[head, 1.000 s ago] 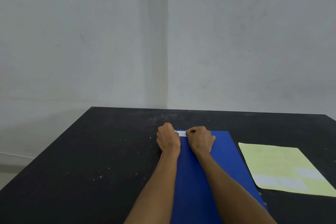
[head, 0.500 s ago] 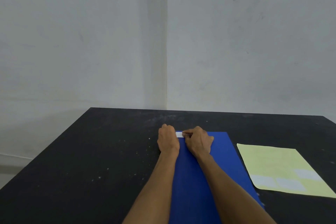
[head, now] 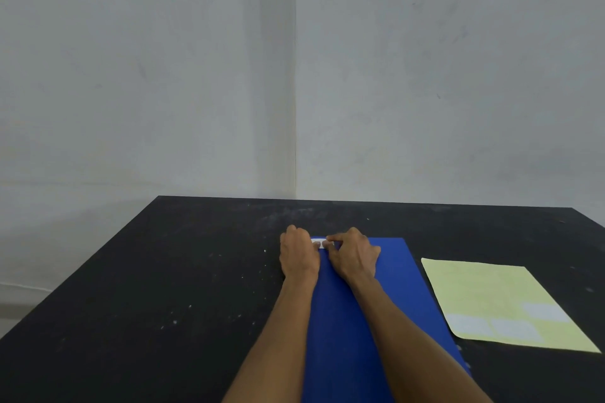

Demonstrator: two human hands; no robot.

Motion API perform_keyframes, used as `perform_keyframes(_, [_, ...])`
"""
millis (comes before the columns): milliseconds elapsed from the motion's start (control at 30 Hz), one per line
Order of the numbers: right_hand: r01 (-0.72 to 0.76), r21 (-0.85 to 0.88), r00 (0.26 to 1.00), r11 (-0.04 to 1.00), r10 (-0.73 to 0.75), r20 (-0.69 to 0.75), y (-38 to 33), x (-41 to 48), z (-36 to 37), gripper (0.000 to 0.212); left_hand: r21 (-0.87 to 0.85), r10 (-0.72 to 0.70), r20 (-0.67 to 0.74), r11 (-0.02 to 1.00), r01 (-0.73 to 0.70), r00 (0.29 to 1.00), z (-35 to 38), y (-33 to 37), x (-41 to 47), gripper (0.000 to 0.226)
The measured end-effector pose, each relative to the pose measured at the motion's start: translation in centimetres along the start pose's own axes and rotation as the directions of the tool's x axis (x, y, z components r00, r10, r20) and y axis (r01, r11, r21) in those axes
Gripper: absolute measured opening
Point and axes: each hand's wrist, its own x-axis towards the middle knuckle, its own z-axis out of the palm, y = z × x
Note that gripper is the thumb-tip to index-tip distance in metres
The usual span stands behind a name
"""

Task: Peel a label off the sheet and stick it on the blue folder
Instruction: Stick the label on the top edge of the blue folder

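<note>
Table [head: 163, 288], black and scuffed, carries everything; taken as landmark. Blue folder [head: 409, 288] lies flat near the table's centre, long axis running away from the person. Label sheet [head: 491, 291], pale yellow backing, lies flat on the table to the right of the folder, apart from it; 3 white labels show at its near end.

Left hand [head: 298, 255] sits at the folder's far-left corner, fingers curled under, pressing down on the left end of the white label [head: 322, 244]. Right hand [head: 355, 255] sits just beside it on the folder, fingers curled, thumb and fingertips pressing the label's right end. Neither hand grips anything; both bear down. Only a small strip of the label shows between the hands, lying along the folder's far edge.

Judgement: label placed, smoothing in progress.

Risks: uneven pressing from 2 ends could trap a bubble or crease mid-label; label sits so close to the folder's edge that an overhang could stick to the table; lifting fingers could drag a poorly stuck corner up.
</note>
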Motion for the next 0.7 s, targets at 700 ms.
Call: perform_keyframes(700, [0.036, 0.067, 0.999, 0.997, -0.034, -0.034, 0.49, -0.11, 0.09, 0.02, -0.082, -0.048, 0.021, 0.995, 0.049, 0.999, -0.64, -0.09, -0.2, 0.017])
